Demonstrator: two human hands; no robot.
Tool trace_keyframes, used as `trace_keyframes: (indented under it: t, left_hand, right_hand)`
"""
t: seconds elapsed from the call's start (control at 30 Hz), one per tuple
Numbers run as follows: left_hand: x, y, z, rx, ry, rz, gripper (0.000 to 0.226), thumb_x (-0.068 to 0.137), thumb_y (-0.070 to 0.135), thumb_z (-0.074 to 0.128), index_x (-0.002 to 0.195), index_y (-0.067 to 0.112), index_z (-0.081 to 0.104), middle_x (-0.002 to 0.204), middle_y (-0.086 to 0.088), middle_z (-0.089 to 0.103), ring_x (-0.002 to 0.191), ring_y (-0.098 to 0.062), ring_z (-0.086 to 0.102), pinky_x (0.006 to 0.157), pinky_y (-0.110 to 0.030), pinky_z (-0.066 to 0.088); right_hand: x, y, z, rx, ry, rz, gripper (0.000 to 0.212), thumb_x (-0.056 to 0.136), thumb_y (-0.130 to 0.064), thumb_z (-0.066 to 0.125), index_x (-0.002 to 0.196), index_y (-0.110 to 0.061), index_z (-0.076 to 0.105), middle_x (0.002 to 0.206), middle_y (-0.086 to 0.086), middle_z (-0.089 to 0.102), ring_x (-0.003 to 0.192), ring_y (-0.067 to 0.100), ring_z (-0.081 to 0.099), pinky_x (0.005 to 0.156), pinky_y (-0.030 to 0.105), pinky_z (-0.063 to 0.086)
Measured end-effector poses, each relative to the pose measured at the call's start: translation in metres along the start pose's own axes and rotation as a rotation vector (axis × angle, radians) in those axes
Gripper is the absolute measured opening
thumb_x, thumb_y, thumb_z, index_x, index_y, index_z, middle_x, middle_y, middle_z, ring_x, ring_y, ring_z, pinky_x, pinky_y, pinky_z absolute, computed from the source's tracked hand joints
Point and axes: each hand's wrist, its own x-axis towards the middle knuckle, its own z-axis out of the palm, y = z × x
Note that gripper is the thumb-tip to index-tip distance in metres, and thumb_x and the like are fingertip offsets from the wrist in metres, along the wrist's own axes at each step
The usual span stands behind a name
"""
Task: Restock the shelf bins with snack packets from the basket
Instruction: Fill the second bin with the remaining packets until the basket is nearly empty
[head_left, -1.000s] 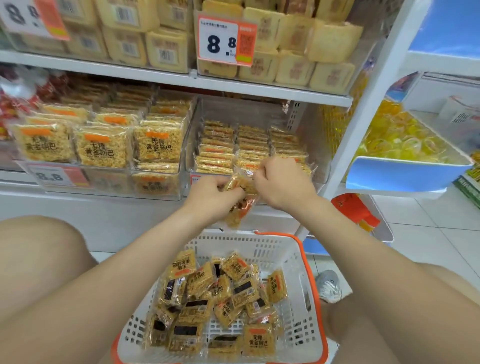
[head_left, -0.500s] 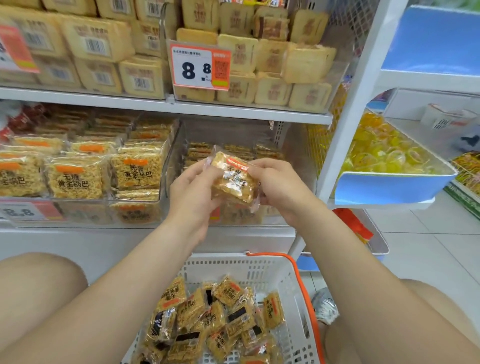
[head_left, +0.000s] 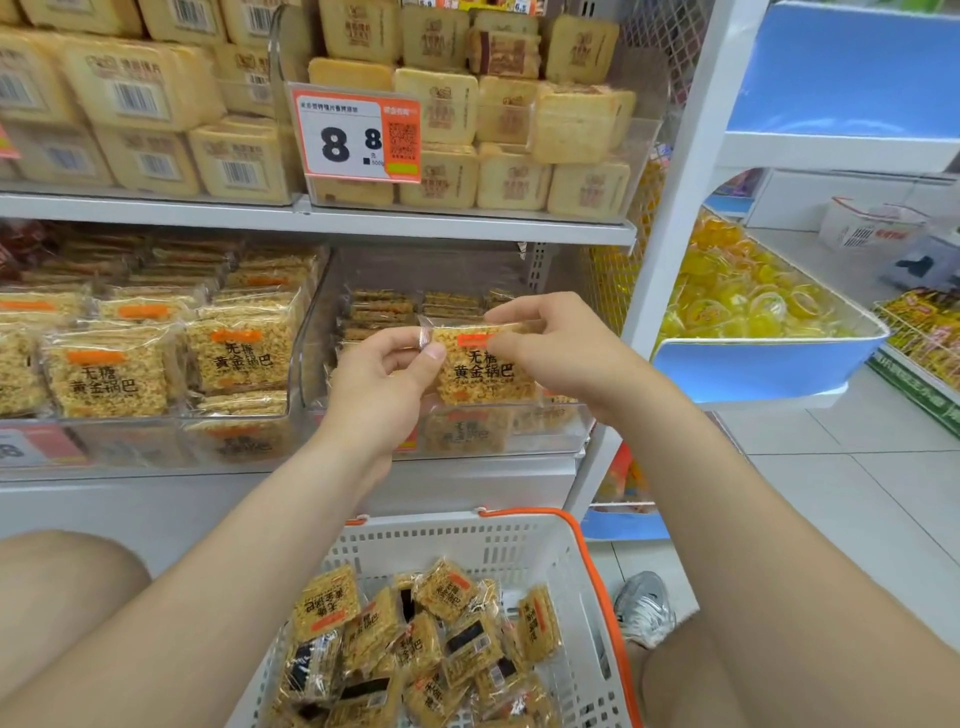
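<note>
A square golden rice-cracker snack packet (head_left: 480, 370) with an orange label is held upright in front of a clear shelf bin (head_left: 561, 431). My left hand (head_left: 382, 382) pinches its left edge and my right hand (head_left: 550, 345) pinches its top right edge. The bin holds flat stacks of the same packets at the back. Below, a white basket (head_left: 467, 540) with an orange handle holds several more packets (head_left: 415, 639).
A fuller clear bin (head_left: 156, 364) of the same snacks sits to the left. The shelf above carries pale cake packs and a price tag (head_left: 356, 137). A blue tray (head_left: 769, 364) of yellow jelly cups juts out at right. A white upright (head_left: 670, 218) borders the bin.
Both hands raised the packet from just above the basket to the bin's opening and turned it upright with its label facing me. The view tilted up.
</note>
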Motion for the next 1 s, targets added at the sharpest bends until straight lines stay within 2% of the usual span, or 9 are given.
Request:
trace_keyframes:
  t: [0.1, 0.17, 0.3, 0.37, 0.47, 0.53, 0.63, 0.8, 1.0]
  left_hand:
    - [-0.003, 0.003, 0.006, 0.028, -0.05, 0.07, 0.015, 0.102, 0.014, 0.068, 0.116, 0.02, 0.068, 0.115, -0.009, 0.072, 0.106, -0.028, 0.074, 0.078, -0.037, 0.066]
    - [-0.003, 0.003, 0.009, 0.11, -0.078, 0.125, 0.014, 0.101, 0.013, 0.068, 0.112, 0.023, 0.068, 0.114, -0.005, 0.07, 0.104, -0.025, 0.073, 0.077, -0.037, 0.066]
    - [0.005, -0.004, 0.015, 0.346, -0.135, 0.269, 0.02, 0.101, 0.02, 0.069, 0.12, 0.024, 0.067, 0.116, 0.006, 0.072, 0.102, -0.015, 0.072, 0.089, -0.042, 0.063]
    - [0.008, -0.008, 0.017, 0.623, -0.191, 0.386, 0.034, 0.101, 0.025, 0.069, 0.134, 0.024, 0.064, 0.127, 0.011, 0.07, 0.116, -0.006, 0.066, 0.102, -0.035, 0.056]
    - [0.007, -0.015, 0.02, 0.964, -0.31, 0.49, 0.041, 0.102, 0.02, 0.065, 0.143, 0.023, 0.06, 0.139, 0.007, 0.066, 0.13, -0.013, 0.058, 0.111, -0.032, 0.045]
    - [0.006, -0.021, 0.02, 1.144, -0.383, 0.529, 0.037, 0.101, 0.017, 0.063, 0.137, 0.024, 0.064, 0.134, 0.003, 0.068, 0.126, -0.02, 0.061, 0.108, -0.038, 0.048]
    - [0.007, -0.028, 0.017, 1.29, -0.409, 0.562, 0.022, 0.1, 0.018, 0.06, 0.119, 0.026, 0.068, 0.112, 0.003, 0.066, 0.108, -0.025, 0.065, 0.088, -0.044, 0.056]
    - [0.009, -0.03, 0.013, 1.326, -0.317, 0.556, 0.019, 0.101, 0.02, 0.058, 0.116, 0.028, 0.066, 0.107, 0.002, 0.071, 0.102, -0.027, 0.066, 0.077, -0.045, 0.059]
    - [0.013, -0.031, 0.01, 1.331, -0.229, 0.532, 0.01, 0.101, 0.027, 0.062, 0.11, 0.03, 0.067, 0.092, -0.003, 0.071, 0.092, -0.032, 0.067, 0.071, -0.044, 0.059]
  right_hand:
    - [0.004, 0.002, -0.004, -0.227, 0.089, -0.124, 0.038, 0.075, -0.073, 0.068, 0.104, -0.049, 0.073, 0.11, -0.018, 0.072, 0.11, 0.015, 0.065, 0.088, 0.04, 0.055]
    - [0.008, 0.006, -0.007, -0.364, 0.077, -0.2, 0.028, 0.072, -0.078, 0.059, 0.094, -0.06, 0.066, 0.108, -0.021, 0.071, 0.117, 0.019, 0.062, 0.101, 0.052, 0.05]
    - [0.013, 0.011, -0.019, -0.538, 0.058, -0.246, 0.011, 0.097, -0.045, 0.066, 0.108, -0.046, 0.067, 0.103, -0.019, 0.067, 0.112, 0.019, 0.059, 0.097, 0.045, 0.038]
    - [0.017, 0.019, -0.024, -0.643, 0.114, -0.224, 0.016, 0.102, -0.034, 0.063, 0.118, -0.037, 0.062, 0.111, -0.01, 0.067, 0.116, 0.024, 0.058, 0.093, 0.046, 0.038]
    - [0.023, 0.032, -0.028, -0.748, 0.13, -0.173, 0.02, 0.104, -0.025, 0.061, 0.124, -0.028, 0.057, 0.119, 0.0, 0.068, 0.116, 0.03, 0.057, 0.088, 0.046, 0.043]
    - [0.026, 0.038, -0.029, -0.795, 0.111, -0.172, 0.023, 0.104, -0.025, 0.061, 0.126, -0.029, 0.057, 0.119, 0.002, 0.067, 0.116, 0.032, 0.057, 0.085, 0.045, 0.041]
    - [0.027, 0.038, -0.027, -0.878, 0.093, -0.208, 0.028, 0.105, -0.024, 0.061, 0.131, -0.033, 0.058, 0.12, 0.004, 0.063, 0.114, 0.033, 0.055, 0.085, 0.045, 0.033]
    - [0.026, 0.036, -0.028, -0.951, 0.088, -0.253, 0.032, 0.106, -0.025, 0.058, 0.137, -0.036, 0.055, 0.125, 0.008, 0.061, 0.116, 0.034, 0.053, 0.097, 0.052, 0.037]
    - [0.023, 0.036, -0.032, -0.994, 0.06, -0.259, 0.036, 0.109, -0.025, 0.053, 0.142, -0.04, 0.052, 0.126, 0.008, 0.057, 0.116, 0.033, 0.049, 0.095, 0.049, 0.038]
